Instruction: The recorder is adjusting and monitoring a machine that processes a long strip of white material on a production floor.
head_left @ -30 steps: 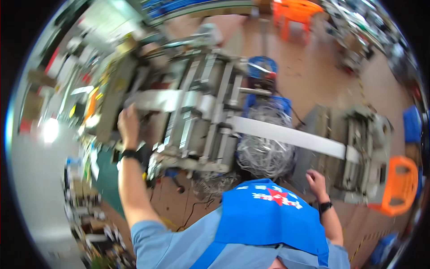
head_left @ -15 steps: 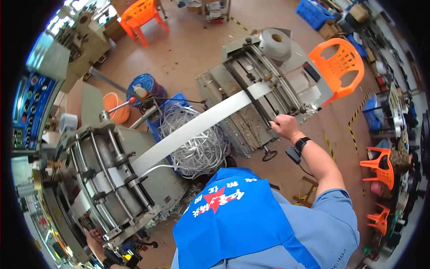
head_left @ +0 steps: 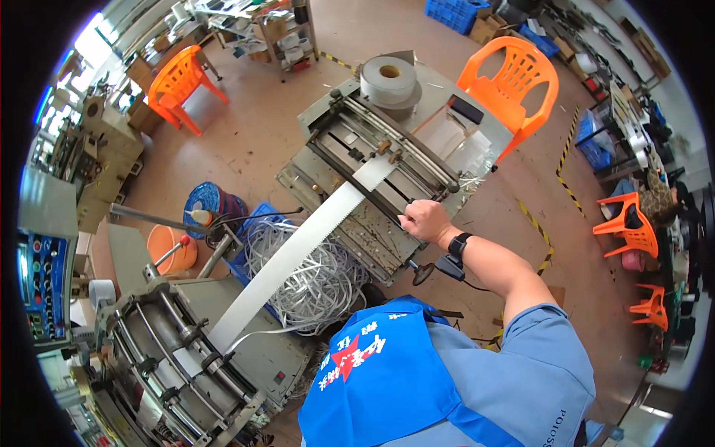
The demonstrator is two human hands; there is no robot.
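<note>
My right hand [head_left: 426, 221] is closed at the near end of a dark bar [head_left: 350, 175] on the feed stand [head_left: 335, 223]. Its curled fingers hide whatever they grip. A wide white strip [head_left: 287, 264], toothed along one edge, passes under that bar and slopes down to the roller machine [head_left: 179, 350] at the lower left. From the rollers a thin trimming [head_left: 261, 335] runs off to a tangled heap of narrow silvery strips [head_left: 316, 287], beneath the wide strip. My left hand is out of the picture.
A large roll [head_left: 389, 80] and a dark flat device [head_left: 465, 109] lie on the stand's far end. An orange chair [head_left: 514, 82] stands behind it. A handwheel [head_left: 422, 274] sticks out near me. An orange bucket [head_left: 171, 249] and a blue control panel [head_left: 46, 283] are left.
The view has turned, so the stand and rollers appear farther left. My left hand, earlier at the roller machine's near end, has gone out of view. My right hand remains at the bar.
</note>
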